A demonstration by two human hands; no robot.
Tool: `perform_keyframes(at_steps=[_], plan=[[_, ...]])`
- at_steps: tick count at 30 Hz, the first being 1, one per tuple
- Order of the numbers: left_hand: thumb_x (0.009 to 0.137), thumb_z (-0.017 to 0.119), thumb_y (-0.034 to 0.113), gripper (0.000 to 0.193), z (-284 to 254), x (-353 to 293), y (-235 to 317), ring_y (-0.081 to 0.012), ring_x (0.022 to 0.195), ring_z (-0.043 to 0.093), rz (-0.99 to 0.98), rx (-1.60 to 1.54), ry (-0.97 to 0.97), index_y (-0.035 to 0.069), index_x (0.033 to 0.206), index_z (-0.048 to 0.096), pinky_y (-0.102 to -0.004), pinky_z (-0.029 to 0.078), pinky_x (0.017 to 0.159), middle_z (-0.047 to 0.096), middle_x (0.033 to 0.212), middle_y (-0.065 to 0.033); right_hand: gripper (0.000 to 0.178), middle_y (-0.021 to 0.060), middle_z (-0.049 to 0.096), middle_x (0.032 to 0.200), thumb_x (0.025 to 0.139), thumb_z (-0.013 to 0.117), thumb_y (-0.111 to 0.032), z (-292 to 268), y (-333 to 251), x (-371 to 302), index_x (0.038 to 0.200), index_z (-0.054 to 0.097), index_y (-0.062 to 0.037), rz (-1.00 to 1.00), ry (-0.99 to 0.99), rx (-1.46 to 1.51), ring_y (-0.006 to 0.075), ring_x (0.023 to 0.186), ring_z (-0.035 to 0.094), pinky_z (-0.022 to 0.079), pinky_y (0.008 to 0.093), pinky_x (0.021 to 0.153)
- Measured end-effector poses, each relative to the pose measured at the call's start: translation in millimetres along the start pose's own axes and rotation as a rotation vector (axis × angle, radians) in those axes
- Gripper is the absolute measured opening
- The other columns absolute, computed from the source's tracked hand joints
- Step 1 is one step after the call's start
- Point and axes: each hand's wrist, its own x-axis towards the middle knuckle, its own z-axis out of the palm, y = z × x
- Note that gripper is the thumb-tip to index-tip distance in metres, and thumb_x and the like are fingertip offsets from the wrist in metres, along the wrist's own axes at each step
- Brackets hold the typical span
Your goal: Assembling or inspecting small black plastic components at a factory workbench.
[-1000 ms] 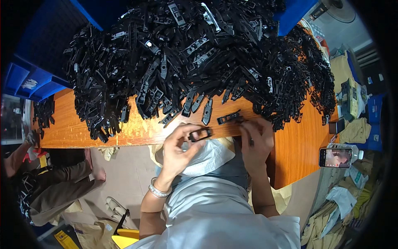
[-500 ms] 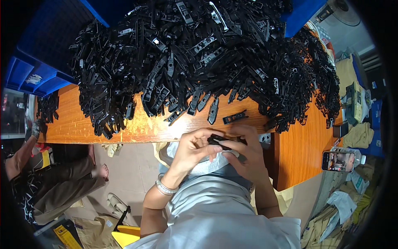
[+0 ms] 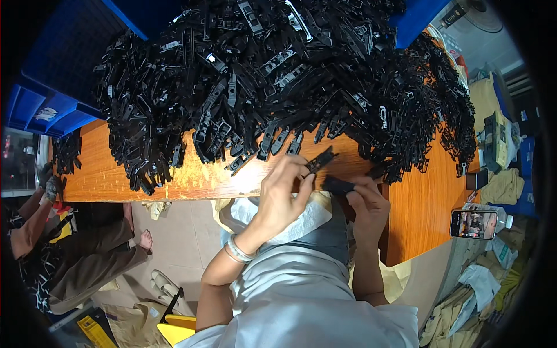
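My left hand (image 3: pixel 284 188), with bracelets at its wrist, is at the table's front edge. Its fingers close on the near end of a slim black plastic part (image 3: pixel 322 158), which slants up to the right. My right hand (image 3: pixel 369 206) pinches another black plastic part (image 3: pixel 338 185) just beside it, over the table's edge. That part is slightly smeared, so its details do not show. Beyond both hands several similar long black parts (image 3: pixel 267 142) lie along the front of a big heap of black plastic parts (image 3: pixel 191 87).
Blue crates (image 3: pixel 55 110) flank the heap. A phone (image 3: pixel 474 224) stands at the right. On the left a co-worker's gloved hand (image 3: pixel 53 188) is near a small black pile (image 3: pixel 67 152). A white bag (image 3: pixel 313 217) hangs below the table's edge (image 3: pixel 133 194).
My hands have come apart. The left one has gone forward to the part on the table, which is now turned more steeply. The right one has moved right, carrying the other part.
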Motion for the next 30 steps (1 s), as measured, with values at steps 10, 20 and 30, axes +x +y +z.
perform_keyframes(at_steps=[10,20,30], plan=[[0.09,0.048,0.011,0.022,-22.0,4.1,3.5,-0.0084,0.046,0.047,-0.856,-0.97,-0.378,-0.007,0.086,0.06,-0.02,0.037,0.048,0.053,0.054,-0.0045,0.011,0.007,0.057,0.075,0.07,0.067,0.004,12.3,-4.5,-3.4,0.08,0.062,0.0066,-0.091,0.014,-0.297,0.0114,0.064,0.052,0.041,0.0207,0.057],[0.08,0.064,0.007,0.01,-21.2,-2.3,14.8,-0.005,0.068,0.052,-0.676,-1.002,-0.39,-0.002,0.085,0.065,-0.0193,0.041,0.061,0.061,0.072,-0.0009,0.021,0.003,0.056,0.084,0.068,0.072,-0.002,14.0,8.6,-8.0,0.087,0.064,0.0009,0.119,-0.076,-0.01,0.0081,0.066,0.049,0.038,0.0196,0.056],[0.083,0.061,0.011,0.015,-24.6,5.7,0.4,-0.0038,0.06,0.046,-0.582,-0.983,-0.506,-0.003,0.077,0.062,-0.0218,0.036,0.053,0.056,0.064,0.0002,0.028,0.0043,0.054,0.092,0.076,0.067,-0.005,20.4,2.3,-7.7,0.101,0.06,0.0039,0.042,-0.2,-0.003,0.0064,0.067,0.049,0.039,0.0176,0.056]])
